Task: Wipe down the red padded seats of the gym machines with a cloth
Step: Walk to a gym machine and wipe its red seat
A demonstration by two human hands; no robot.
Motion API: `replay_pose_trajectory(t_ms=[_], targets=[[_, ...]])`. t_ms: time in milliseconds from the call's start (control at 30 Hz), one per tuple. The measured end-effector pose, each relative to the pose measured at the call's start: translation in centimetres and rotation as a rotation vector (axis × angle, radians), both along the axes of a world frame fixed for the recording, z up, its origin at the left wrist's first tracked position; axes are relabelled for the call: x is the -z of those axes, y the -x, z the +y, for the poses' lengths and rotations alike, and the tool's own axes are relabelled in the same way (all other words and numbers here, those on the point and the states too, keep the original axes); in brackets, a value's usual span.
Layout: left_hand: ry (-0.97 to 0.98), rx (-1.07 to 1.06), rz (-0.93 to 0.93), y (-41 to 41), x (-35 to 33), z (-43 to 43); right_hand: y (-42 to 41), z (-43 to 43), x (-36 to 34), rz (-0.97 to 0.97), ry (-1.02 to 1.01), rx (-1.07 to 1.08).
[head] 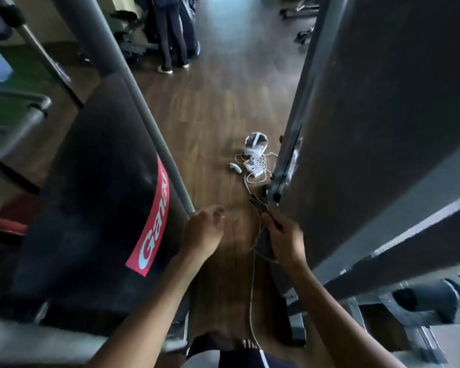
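Note:
My right hand point(284, 239) grips a dark cloth point(263, 244) that hangs below my fingers, beside the grey frame of a gym machine point(356, 128). Just left of it, my left hand point(203, 231) hovers over the wooden floor with loosely curled fingers and holds nothing. A black padded backrest point(91, 195) with a red logo strip point(154, 219) leans at the left. Part of a red padded seat point(8, 221) shows at the far left edge, mostly hidden behind the backrest.
A white headset with tangled cable and a controller point(254, 158) lies on the wooden floor ahead. A thin white cable point(251, 301) hangs down toward my feet. A person's legs point(170, 35) stand at the back. Grey machine bars point(144, 107) flank the narrow aisle.

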State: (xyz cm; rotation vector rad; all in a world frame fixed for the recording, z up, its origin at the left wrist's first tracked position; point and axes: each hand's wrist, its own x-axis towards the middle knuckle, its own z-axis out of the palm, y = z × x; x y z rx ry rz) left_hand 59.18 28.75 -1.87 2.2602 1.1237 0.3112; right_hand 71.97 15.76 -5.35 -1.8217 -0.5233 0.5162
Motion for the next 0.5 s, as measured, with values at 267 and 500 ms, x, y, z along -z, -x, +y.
replay_pose_trajectory(t_ms=[267, 500], targets=[[0.055, 0.007, -0.008, -9.1, 1.9, 10.0, -7.6, 10.5, 1.2, -0.024, -0.009, 0.058], [0.141, -0.152, -0.084, -15.8, 3.6, 22.7, -14.7, 22.8, 2.0, -0.036, -0.034, 0.084]])
